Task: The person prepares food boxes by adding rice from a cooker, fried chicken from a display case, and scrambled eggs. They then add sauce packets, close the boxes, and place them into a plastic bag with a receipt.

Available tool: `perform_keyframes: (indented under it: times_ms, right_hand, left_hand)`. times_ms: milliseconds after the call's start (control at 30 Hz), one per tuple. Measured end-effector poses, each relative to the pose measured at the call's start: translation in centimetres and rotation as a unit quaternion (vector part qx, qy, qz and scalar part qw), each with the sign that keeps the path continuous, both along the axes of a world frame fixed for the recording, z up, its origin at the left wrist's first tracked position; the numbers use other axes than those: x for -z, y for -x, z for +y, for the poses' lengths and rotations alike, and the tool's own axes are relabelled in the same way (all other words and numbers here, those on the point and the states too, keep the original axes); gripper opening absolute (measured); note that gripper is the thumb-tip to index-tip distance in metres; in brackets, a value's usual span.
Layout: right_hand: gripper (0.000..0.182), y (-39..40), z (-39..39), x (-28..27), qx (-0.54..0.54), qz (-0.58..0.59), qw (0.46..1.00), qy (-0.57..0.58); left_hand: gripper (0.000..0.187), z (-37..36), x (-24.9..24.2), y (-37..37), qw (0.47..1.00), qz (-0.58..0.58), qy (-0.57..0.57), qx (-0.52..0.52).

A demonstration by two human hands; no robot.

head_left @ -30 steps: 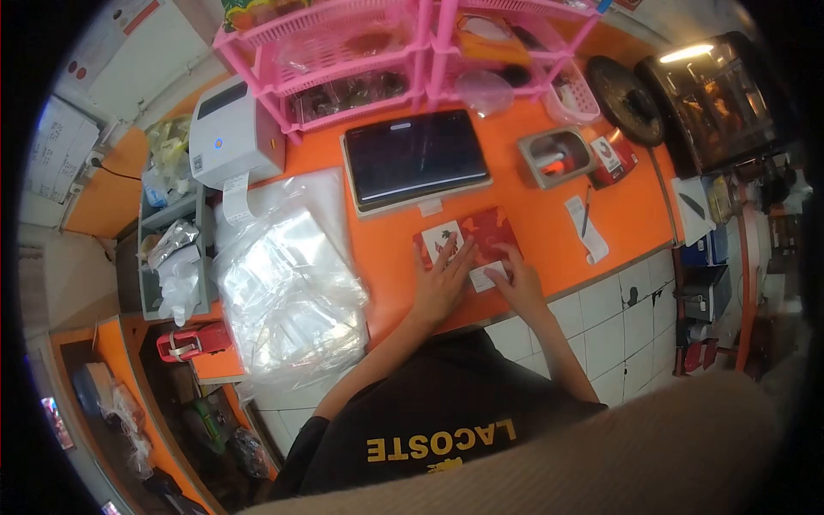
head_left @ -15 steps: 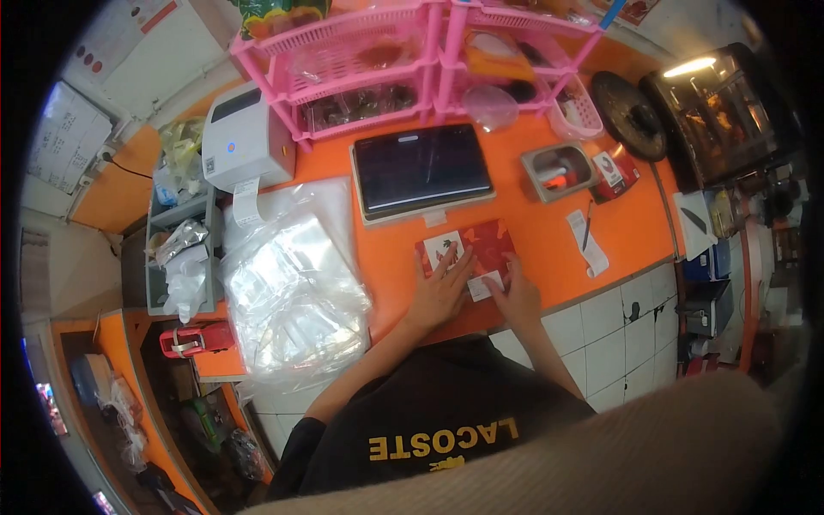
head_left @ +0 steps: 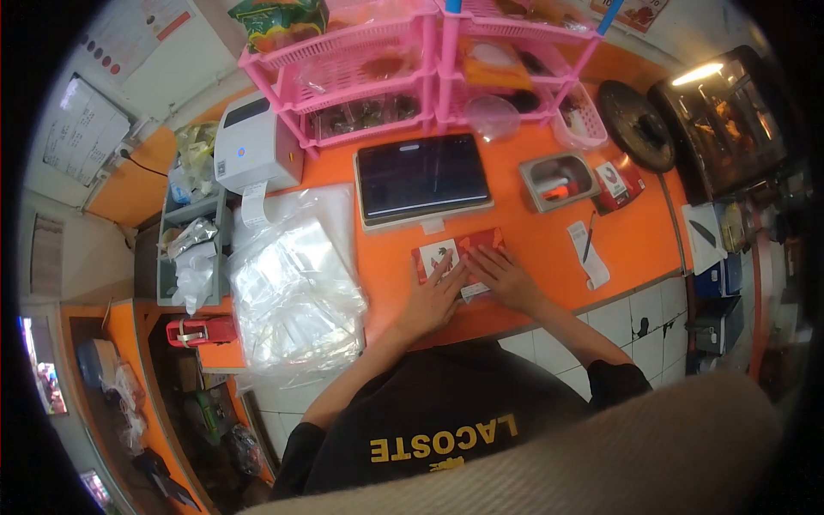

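A flat red printed card or packet (head_left: 488,238) with a white panel lies on the orange table, under both hands. My left hand (head_left: 434,296) rests on its left part, fingers stretched over the white panel. Across the middle and right part lies my right hand (head_left: 508,281), its fingers extended flat and the fingertips close to my left hand. A small white label (head_left: 475,290) shows partly below the right fingers; the rest of it is covered. Neither hand is closed round anything.
A tablet (head_left: 423,176) stands behind the packet. Clear plastic bags (head_left: 296,292) and a label printer (head_left: 257,142) are at left. A metal tray (head_left: 559,182), a pen (head_left: 589,236) on a paper slip, and a red packet (head_left: 620,182) are at right. Pink racks (head_left: 369,120) rise behind.
My right hand has moved from the packet's right edge onto its top, over part of the small white label, flattening its fingers. My left hand stays nearly in place. The view shifts slightly.
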State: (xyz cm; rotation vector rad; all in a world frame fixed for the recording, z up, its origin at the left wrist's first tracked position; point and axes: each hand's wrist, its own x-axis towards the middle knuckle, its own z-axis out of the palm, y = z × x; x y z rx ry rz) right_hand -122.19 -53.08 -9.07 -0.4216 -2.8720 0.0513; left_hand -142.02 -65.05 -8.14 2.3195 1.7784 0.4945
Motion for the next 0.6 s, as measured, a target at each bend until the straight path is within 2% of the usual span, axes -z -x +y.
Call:
perform_keyframes:
  times_ms: [33,133,233,333,433,500,567,600]
  right_hand:
    - [0.076,-0.3,0.0,0.4,-0.005,0.001,1.0,-0.03]
    - [0.072,-0.2,-0.3,-0.1,-0.002,0.019,1.0,0.017]
    - [0.071,-0.4,0.1,-0.8,-0.012,-0.021,0.999,-0.022]
    - [0.058,-2.0,1.8,-3.5,-0.073,0.072,0.982,0.159]
    - [0.046,-8.2,8.3,-6.8,-0.027,0.199,0.979,0.023]
    - [0.04,-12.6,14.6,-7.9,0.187,0.25,0.949,0.051]
    - [0.043,-17.1,20.8,-7.0,0.363,0.241,0.899,0.044]
    - [0.047,-20.2,22.7,-4.4,0.34,0.176,0.923,0.021]
  left_hand:
    - [0.066,0.0,0.0,0.0,1.0,0.001,0.002,0.001]
    - [0.065,-0.1,-1.5,-0.4,0.999,-0.028,0.002,-0.017]
    - [0.068,0.3,1.3,-1.2,0.996,0.04,-0.053,-0.058]
    - [0.072,0.3,1.3,-1.5,0.99,0.116,-0.062,-0.058]
    - [0.068,0.6,-0.9,-1.8,0.998,-0.016,-0.001,-0.068]
    - [0.058,1.4,-1.8,-3.8,0.988,-0.036,-0.016,-0.15]
    - [0.048,2.0,-1.4,-5.3,0.975,-0.058,-0.036,-0.212]
    - [0.043,2.3,-1.0,-5.8,0.969,-0.07,-0.053,-0.232]
